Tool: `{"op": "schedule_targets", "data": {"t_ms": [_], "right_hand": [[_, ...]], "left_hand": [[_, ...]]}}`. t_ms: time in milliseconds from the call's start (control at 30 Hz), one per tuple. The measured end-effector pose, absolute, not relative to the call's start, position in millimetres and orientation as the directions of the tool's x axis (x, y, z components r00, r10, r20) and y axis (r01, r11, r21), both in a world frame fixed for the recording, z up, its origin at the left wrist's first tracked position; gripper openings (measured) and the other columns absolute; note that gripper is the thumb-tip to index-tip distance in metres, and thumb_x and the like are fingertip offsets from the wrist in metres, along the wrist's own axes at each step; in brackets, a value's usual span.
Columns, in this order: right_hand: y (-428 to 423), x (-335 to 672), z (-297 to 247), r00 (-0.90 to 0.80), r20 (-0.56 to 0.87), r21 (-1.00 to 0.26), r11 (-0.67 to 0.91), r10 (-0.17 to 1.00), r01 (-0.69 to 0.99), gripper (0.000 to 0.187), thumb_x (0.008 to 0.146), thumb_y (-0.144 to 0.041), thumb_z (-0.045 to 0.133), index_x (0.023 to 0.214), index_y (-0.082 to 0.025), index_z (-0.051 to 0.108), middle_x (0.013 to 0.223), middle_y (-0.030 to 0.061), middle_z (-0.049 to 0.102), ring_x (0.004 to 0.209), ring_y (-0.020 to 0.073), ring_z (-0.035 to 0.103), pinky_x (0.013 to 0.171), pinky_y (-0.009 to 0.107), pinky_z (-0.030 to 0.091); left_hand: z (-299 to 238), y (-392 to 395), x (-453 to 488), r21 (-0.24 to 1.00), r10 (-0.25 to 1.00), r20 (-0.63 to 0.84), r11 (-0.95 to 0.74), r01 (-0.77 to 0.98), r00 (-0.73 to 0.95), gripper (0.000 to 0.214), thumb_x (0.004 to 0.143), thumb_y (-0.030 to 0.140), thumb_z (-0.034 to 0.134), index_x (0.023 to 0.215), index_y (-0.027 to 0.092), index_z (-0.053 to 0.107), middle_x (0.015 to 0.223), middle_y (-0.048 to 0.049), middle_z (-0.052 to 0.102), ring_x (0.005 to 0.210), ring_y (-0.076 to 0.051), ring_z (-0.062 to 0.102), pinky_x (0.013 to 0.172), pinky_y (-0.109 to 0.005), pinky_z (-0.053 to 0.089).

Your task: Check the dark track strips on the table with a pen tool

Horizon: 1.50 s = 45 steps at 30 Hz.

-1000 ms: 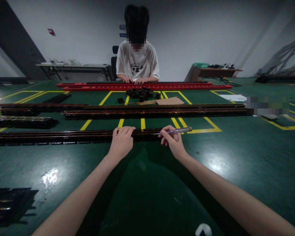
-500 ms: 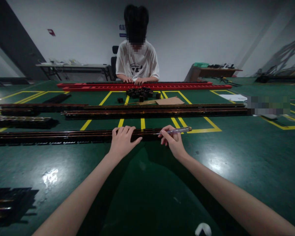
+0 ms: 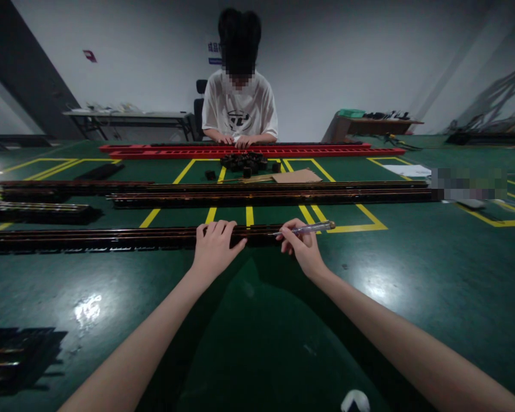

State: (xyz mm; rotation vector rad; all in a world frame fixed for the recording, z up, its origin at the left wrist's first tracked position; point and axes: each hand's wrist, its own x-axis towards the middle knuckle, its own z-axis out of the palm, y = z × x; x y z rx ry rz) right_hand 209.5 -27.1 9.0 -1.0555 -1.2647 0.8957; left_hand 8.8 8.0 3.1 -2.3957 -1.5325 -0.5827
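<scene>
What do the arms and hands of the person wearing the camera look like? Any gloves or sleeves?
The left hand and right hand are ordinary human hands, with no gloves and no rings that I can make out. Both forearms are bare as far as the picture shows: no sleeves, watch, cables or markings in view.

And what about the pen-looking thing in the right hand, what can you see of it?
The pen-like tool is slim and straight, with a shiny, pale greyish barrel that might be plastic, a brownish end and a thin tip. It sits slantwise in the grip of the right hand. The brownish end sticks out to the right; the tip points left, by the near dark strips. Whether it touches them, I can't tell.
</scene>
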Motion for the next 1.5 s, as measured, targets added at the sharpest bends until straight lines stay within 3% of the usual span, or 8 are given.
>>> {"op": "schedule_targets", "data": {"t_ms": [667, 1500], "right_hand": [[-27.8, 209.4, 10.5, 0.092, 0.315, -0.946, 0.305, 0.945, 0.114, 0.016, 0.082, -0.035, 0.056, 0.078, -0.02, 0.054, 0.069, -0.0004, 0.063, 0.048, 0.0084, 0.053, 0.043, 0.022, 0.039], [-28.0, 208.8, 10.8, 0.106, 0.294, -0.954, 0.284, 0.95, 0.1, 0.015, 0.08, -0.034, 0.057, 0.076, -0.02, 0.054, 0.068, -0.0006, 0.062, 0.048, 0.0087, 0.053, 0.042, 0.021, 0.038]], "left_hand": [[6.6, 3.8, 10.8, 0.05, 0.805, 0.469, -0.435, 0.899, 0.364, 0.037, 0.087, 0.033, 0.039, 0.117, 0.017, 0.054, 0.115, -0.0129, 0.06, 0.109, -0.028, 0.051, 0.097, -0.049, 0.029], [7.7, 1.9, 10.5, 0.045, 0.802, 0.467, -0.442, 0.896, 0.372, 0.041, 0.086, 0.016, 0.032, 0.119, 0.016, 0.055, 0.118, -0.0133, 0.059, 0.112, -0.027, 0.051, 0.099, -0.051, 0.028]]}}
